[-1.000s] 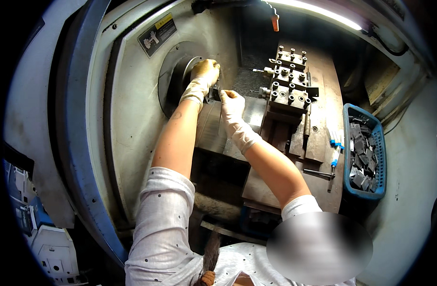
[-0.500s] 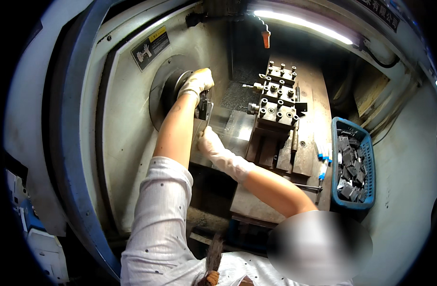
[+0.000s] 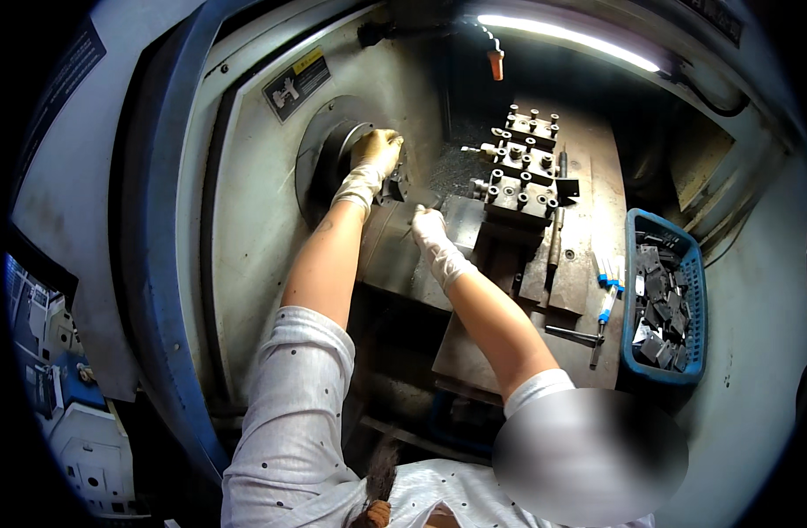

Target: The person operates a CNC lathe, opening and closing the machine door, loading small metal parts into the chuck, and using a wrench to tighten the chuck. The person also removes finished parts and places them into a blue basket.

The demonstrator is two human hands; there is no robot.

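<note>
On the left of the lathe, the round dark chuck (image 3: 335, 157) stands out from the pale wall. My left hand (image 3: 379, 154), in a stained white glove, lies closed over the chuck's front upper side; its fingertips are partly hidden. Below and right of it is my gloved right hand (image 3: 431, 231), its fingers pinched together. At those fingers a flat grey metal plate (image 3: 423, 197) shows, blurred against the metal behind, apart from the chuck. Dark jaw parts (image 3: 394, 187) are seen beneath my left hand.
A tool block (image 3: 522, 167) with several upright bolts stands right of the chuck. Beyond it, a blue basket (image 3: 630, 304) holds many small metal plates. A T-handled wrench (image 3: 595, 348) and a blue-and-white brush (image 3: 609, 299) lie on the bed. An orange-tipped hose (image 3: 496, 66) hangs above.
My right hand has moved right and up, away from the chuck, and the grey plate has come with it. My left hand stays at the chuck. The whole view has shifted slightly.
</note>
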